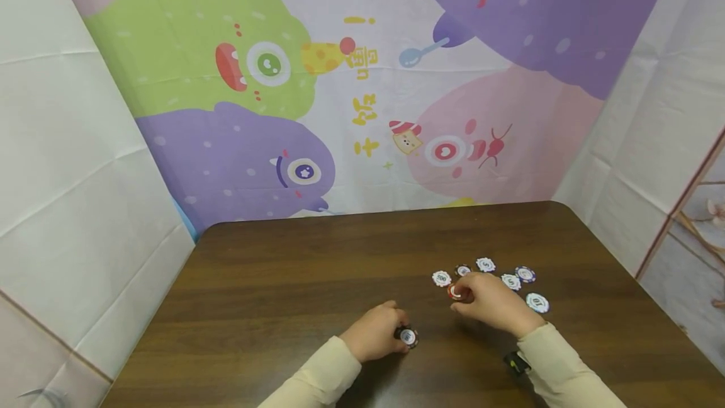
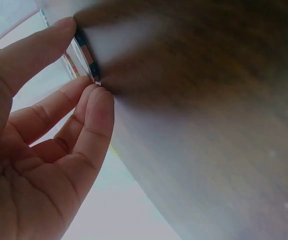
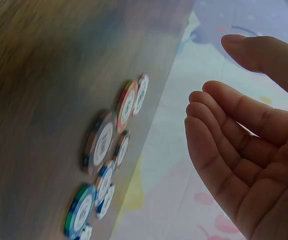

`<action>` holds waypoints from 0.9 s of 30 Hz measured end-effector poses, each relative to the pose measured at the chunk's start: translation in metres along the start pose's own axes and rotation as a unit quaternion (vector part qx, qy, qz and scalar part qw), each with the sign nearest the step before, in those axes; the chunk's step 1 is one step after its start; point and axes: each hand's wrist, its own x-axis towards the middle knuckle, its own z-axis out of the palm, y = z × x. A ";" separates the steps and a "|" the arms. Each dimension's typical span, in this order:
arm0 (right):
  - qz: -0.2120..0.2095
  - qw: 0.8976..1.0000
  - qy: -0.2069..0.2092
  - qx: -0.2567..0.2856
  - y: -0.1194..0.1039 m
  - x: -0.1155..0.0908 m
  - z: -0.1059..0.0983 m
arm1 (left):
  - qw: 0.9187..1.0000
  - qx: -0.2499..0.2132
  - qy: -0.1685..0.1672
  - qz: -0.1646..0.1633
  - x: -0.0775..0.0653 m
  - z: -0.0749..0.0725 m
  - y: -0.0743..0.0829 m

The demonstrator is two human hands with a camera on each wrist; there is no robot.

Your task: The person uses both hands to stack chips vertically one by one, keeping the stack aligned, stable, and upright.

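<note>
While the left grip (image 1: 376,332) pinches a black chip (image 1: 408,337), the right grip (image 1: 497,305) gapes empty near a red chip (image 1: 454,292).

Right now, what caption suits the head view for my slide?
Brown tabletop: left hand pinching a dark chip, right hand near a red chip.

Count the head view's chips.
8: black chip in the left hand, red chip at the right hand; near it, 500 chip, dark chip, two 5 chips, blue chip, 10 chip. More may be hidden.

Chips (image 1: 537,303) look plastic, the table (image 1: 283,276) glossy wood.
</note>
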 end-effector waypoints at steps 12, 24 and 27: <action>0.034 0.999 0.025 0.020 0.020 -0.007 -0.011 | 1.000 0.000 0.002 0.006 0.000 0.000 -0.002; 0.047 0.998 0.044 -0.021 0.042 -0.012 -0.015 | 1.000 -0.018 0.014 -0.018 -0.004 0.000 -0.010; 0.051 0.998 0.030 -0.026 0.044 -0.012 -0.013 | 0.999 -0.023 0.015 -0.025 -0.006 0.001 -0.010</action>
